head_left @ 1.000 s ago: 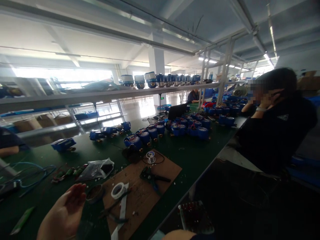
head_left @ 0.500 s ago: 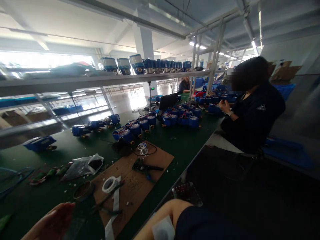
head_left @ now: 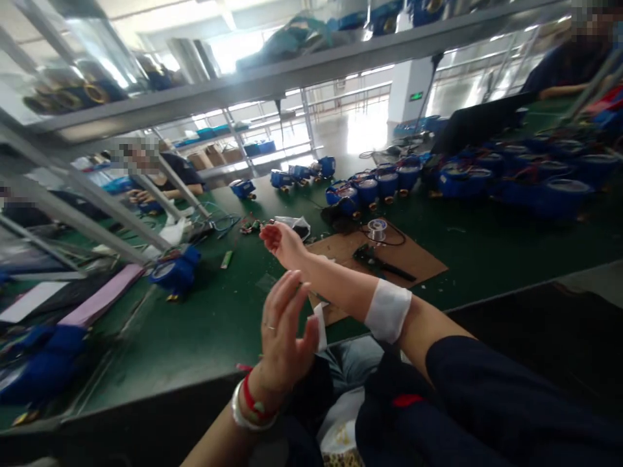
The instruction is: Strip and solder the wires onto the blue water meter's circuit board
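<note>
My left hand [head_left: 287, 334] is raised in front of the bench edge, fingers and thumb apart, holding nothing; a ring, a red cord and a pale bracelet are on it and its wrist. Beyond it, my right hand [head_left: 282, 245] reaches out over the green bench with loosely bent fingers and nothing visible in them. A white patch [head_left: 388, 310] wraps my right forearm. Close to that hand lie a clear plastic bag [head_left: 294, 224] and small wired parts [head_left: 250, 226]. My right forearm partly covers a brown board [head_left: 423, 259], which bears a solder spool [head_left: 376, 230] and a dark-handled tool [head_left: 384, 263].
Blue meter housings [head_left: 367, 191] stand in a row behind the board, with more at the right. One blue housing [head_left: 175, 272] is at the left, near a small green piece [head_left: 226, 259]. A metal shelf [head_left: 243, 81] spans above the bench. Other people sit across from me.
My view has swung left, so the co-worker on the right is gone from it. My left hand has come up into the middle, and my right arm now stretches across the bench.
</note>
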Action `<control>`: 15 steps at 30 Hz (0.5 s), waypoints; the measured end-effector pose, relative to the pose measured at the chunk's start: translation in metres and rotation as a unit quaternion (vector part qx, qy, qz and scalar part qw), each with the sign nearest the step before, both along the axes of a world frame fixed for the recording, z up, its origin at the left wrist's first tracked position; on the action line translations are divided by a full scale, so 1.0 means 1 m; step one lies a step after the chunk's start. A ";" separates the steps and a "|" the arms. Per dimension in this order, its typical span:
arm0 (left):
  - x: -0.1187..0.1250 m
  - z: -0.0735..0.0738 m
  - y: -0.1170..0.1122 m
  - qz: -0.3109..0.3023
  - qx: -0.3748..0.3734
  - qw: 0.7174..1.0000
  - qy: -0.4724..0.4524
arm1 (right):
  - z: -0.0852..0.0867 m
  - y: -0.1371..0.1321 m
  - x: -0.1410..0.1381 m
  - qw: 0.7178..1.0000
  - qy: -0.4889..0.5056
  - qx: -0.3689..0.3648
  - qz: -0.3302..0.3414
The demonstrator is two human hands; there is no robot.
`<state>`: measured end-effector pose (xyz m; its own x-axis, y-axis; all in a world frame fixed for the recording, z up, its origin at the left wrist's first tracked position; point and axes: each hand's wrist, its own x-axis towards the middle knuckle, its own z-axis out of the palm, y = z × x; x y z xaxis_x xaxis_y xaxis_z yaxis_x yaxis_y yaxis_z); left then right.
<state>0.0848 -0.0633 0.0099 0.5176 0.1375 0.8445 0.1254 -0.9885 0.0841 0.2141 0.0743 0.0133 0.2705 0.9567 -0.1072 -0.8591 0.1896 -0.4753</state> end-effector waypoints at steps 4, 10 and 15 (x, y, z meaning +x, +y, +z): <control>0.034 -0.005 -0.031 -0.106 0.155 0.976 0.106 | -0.007 0.008 -0.005 0.999 0.021 -0.035 0.011; 0.081 -0.059 -0.032 -0.067 0.208 0.943 0.253 | -0.032 0.010 -0.030 0.994 0.035 -0.087 0.058; 0.065 -0.043 -0.033 -0.016 0.276 0.923 0.266 | -0.045 0.011 -0.032 0.990 0.027 -0.107 0.084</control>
